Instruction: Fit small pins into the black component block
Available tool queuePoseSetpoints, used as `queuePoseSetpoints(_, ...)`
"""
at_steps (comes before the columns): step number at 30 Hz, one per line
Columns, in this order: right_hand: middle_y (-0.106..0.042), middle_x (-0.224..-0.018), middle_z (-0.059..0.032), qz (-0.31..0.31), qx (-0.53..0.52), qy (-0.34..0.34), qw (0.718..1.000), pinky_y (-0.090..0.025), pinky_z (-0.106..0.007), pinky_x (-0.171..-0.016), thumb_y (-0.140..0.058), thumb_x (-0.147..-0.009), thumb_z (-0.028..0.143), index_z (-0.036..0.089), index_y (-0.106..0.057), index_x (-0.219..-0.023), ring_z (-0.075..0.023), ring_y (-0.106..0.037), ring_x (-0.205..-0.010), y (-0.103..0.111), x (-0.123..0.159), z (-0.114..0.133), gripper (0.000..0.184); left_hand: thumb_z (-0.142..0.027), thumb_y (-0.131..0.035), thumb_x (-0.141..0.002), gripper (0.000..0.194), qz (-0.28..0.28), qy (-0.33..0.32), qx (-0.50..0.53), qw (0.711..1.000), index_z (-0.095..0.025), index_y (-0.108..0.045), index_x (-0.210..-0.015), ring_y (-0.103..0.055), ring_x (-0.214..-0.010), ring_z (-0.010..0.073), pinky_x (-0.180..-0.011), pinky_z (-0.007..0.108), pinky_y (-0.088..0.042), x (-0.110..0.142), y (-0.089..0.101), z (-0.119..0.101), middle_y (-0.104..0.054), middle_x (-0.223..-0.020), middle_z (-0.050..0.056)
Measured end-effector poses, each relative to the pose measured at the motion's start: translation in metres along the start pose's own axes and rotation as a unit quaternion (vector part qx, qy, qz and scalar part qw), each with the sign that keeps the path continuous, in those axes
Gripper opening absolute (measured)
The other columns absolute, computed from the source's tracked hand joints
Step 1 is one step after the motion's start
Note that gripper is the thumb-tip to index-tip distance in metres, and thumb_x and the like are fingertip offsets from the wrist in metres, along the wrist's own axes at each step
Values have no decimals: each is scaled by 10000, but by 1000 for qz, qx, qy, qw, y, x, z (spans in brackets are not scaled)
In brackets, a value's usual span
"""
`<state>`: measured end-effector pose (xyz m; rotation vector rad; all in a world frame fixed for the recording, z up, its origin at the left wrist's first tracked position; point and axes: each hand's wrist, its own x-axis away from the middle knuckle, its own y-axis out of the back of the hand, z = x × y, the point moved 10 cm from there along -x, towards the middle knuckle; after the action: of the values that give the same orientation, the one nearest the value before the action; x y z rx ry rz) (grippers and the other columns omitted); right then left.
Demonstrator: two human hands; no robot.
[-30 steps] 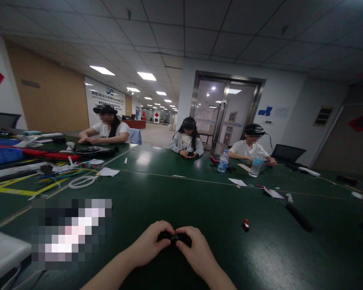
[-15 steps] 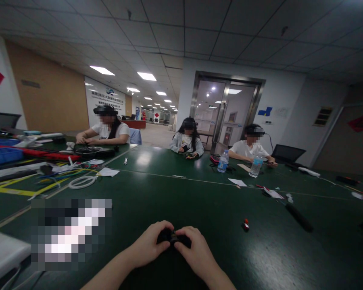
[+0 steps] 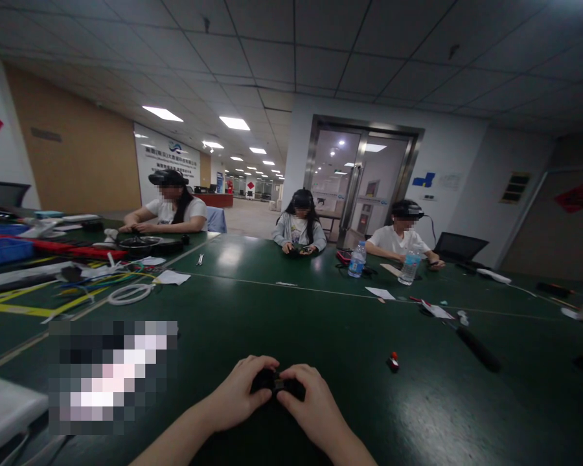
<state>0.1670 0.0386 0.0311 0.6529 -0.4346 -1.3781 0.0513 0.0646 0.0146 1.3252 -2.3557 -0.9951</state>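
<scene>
Low in the middle of the head view, both my hands hold one small black object (image 3: 278, 384) just above the dark green table (image 3: 233, 323). It has two dark rounded ends and a lighter piece between them; its exact kind cannot be made out. My left hand (image 3: 238, 393) is closed on the left end, thumb in front and fingers behind. On the right end, my right hand (image 3: 315, 402) grips in a similar pinch. The thumbs lie close to each other near the centre of the object, and the fingers hide much of it.
To the right lie a small red and white item (image 3: 393, 362) and a black-handled tool (image 3: 479, 348). Water bottles (image 3: 357, 260) stand farther back. At left are coiled white tubing (image 3: 130, 294), a blurred-out item (image 3: 114, 372) and a white box (image 3: 10, 411). Three people sit across the table.
The lighter middle of the black object shows more plainly, as if it has turned slightly. My hands keep nearly the same place and hold. The person opposite has brought their hands together.
</scene>
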Motion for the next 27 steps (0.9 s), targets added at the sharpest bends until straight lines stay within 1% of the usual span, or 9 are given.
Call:
queuePoseSetpoints(3, -596, -992, 3, -12, 6, 14, 1000, -373, -289, -839, -589, -690, 254, 257, -630, -889, -191, -514, -978, 0, -2, -1, 203, -195, -553, -698, 452, -2, -2, -2, 1000, -257, -486, -1141, -450, -1087, 219, -960, 360, -320, 0, -1, 0, -539, -1137, 23)
queuePoseSetpoints(6, -600, -986, 1, -15, 4, 14, 1000, -372, -288, -836, -597, -682, 249, 258, -631, -871, -194, -515, -974, -1, -2, -4, 192, -210, -559, -700, 470, -8, -7, -3, 1000, -250, -469, -1159, -459, -1078, 214, -956, 352, -332, -1, 0, -1, -535, -1138, 31)
queuePoseSetpoints(10, -596, -989, 7, -14, -4, 10, 1000, -369, -288, -838, -594, -682, 245, 268, -630, -867, -192, -513, -977, -2, -2, -5, 189, -219, -560, -696, 437, -13, -20, -20, 1000, -237, -492, -1128, -447, -1080, 217, -954, 346, -332, -1, 2, -8, -528, -1135, 42)
queuePoseSetpoints(13, -590, -1002, 9, -12, -8, 7, 1000, -369, -294, -838, -592, -681, 243, 272, -629, -868, -194, -513, -978, -1, -1, -5, 193, -220, -557, -700, 416, -5, -23, -33, 999, -230, -508, -1113, -441, -1075, 217, -952, 345, -324, -1, 2, -12, -535, -1116, 40)
queuePoseSetpoints(18, -581, -1014, 11, -6, -16, 1, 1000, -367, -309, -842, -577, -694, 255, 279, -623, -876, -198, -509, -985, -1, -1, -5, 190, -239, -551, -723, 364, 10, -18, -33, 999, -248, -522, -1086, -449, -1038, 204, -921, 332, -335, 1, 1, -12, -544, -1079, 20)
queuePoseSetpoints(27, -573, -1020, 16, -15, -32, 6, 999, -362, -308, -853, -563, -707, 247, 281, -614, -866, -194, -509, -987, -2, -1, -5, 170, -228, -558, -723, 357, 7, -23, -37, 999, -243, -531, -1079, -454, -1031, 202, -918, 330, -334, 0, 2, -15, -550, -1071, 21)
